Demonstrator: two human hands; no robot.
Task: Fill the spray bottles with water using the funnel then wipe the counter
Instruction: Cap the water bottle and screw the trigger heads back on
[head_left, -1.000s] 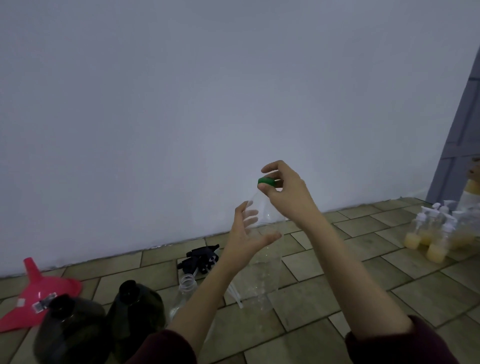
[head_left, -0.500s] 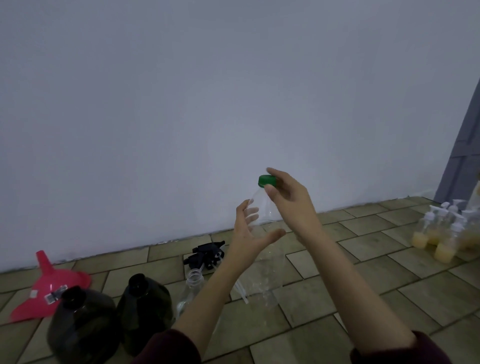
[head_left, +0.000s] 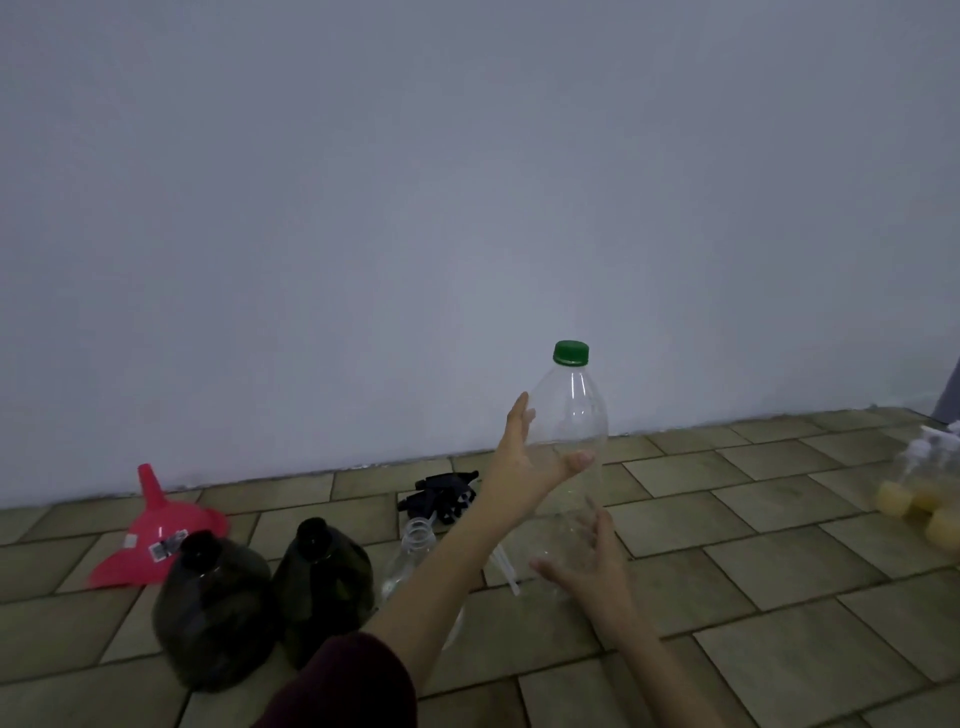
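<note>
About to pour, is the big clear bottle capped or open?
Capped: the green cap sits on the clear bottle held by the left hand.

funnel (head_left: 156, 540) left of bottles (head_left: 260, 597), wall (head_left: 467, 208) behind

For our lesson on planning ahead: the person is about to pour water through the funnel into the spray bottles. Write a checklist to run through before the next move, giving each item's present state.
1. Clear bottle held securely: ok; left hand wraps its middle, right hand is open near its base.
2. Green cap off for pouring: not ok; it sits on the neck.
3. Water inside the clear bottle: cannot tell; it looks see-through.
4. Red funnel seated in a spray bottle: not ok; it lies on the tiles, spout up.
5. Dark bottles open: ok; both necks are uncapped.
6. Wiping cloth at hand: cannot tell; none in view.
</note>
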